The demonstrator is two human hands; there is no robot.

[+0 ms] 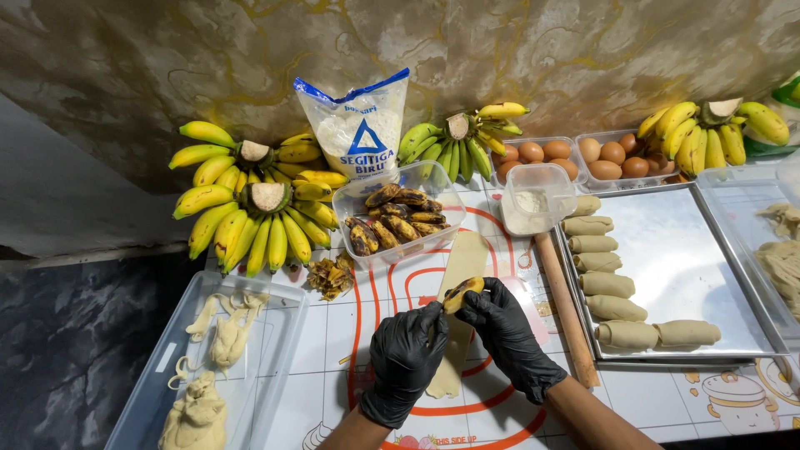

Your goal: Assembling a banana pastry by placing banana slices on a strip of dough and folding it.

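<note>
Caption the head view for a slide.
Gloved left hand and right hand hold a browned banana piece over a dough strip on the mat.

Materials and finishes, as I see them from the head view

My left hand (404, 354) and right hand (506, 333) wear matt black rubbery gloves; the cooked banana piece (462, 293) between them looks glossy and browned. The dough strip (457, 308) is matt, smooth, pale. The rolling pin (567, 310) is bare wood, the tray (667, 258) brushed shiny metal, the tub (398, 215) clear plastic, the mat (375, 292) smooth and printed.
</note>
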